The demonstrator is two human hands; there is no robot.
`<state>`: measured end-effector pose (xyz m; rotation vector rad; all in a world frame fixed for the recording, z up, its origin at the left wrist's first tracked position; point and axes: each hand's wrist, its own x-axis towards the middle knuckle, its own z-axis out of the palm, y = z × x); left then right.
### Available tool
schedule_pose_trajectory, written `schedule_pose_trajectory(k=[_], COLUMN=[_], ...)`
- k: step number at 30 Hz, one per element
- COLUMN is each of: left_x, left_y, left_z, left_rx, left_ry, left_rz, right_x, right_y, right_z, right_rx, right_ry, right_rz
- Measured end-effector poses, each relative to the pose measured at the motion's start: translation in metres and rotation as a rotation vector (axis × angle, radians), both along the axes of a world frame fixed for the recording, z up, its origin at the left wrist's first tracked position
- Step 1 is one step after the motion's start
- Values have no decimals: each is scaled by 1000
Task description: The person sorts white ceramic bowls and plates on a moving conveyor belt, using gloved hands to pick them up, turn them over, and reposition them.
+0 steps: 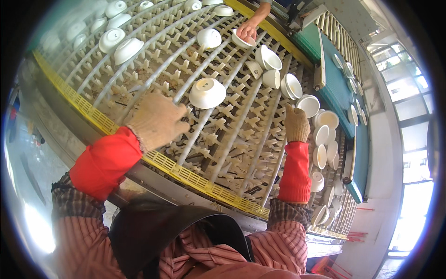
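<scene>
My left hand (158, 120), in a tan knit glove, is over the left part of a pegged conveyor (240, 115), its fingers apart and nothing seen in them. Just right of its fingertips a white bowl (207, 93) lies upside down on the pegs. My right hand (297, 125), gloved alike, is beside a white bowl (308, 106) at the right; its fingers look curled, and whether they touch the bowl is hidden. Further up that row stand a white bowl (291, 86), a white cup (271, 78) and a larger bowl (268, 58).
A co-worker's bare hand (246, 30) is in a white bowl at the far edge. Several upturned bowls (128, 51) lie at the upper left. A yellow slotted rail (184, 174) borders the near edge. Teal belts (336, 83) carrying bowls run at the right.
</scene>
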<state>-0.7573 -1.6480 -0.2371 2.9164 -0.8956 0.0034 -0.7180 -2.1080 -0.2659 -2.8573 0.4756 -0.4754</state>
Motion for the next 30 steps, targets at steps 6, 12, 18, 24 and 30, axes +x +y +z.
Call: schedule_pose_trajectory(k=[6, 12, 18, 24, 30], left_x=[-13, -13, -20, -28, -29], left_y=[-26, -26, -27, -25, -52], left_z=[-23, -25, -19, -28, -19], left_rx=[-120, -284, -289, -108, -127], left_ry=[-12, 44, -2, -43, 11], left_rz=[-174, -237, -201, -166, -170], right_x=[11, 78, 73, 42, 71], right_y=[89, 228, 226, 154, 11], right_z=[47, 53, 4, 40, 31], right_rx=[-166, 661, 1480, 266, -216], right_ry=[-235, -32, -141, -331, -138], right_rz=[645, 796, 854, 227, 4])
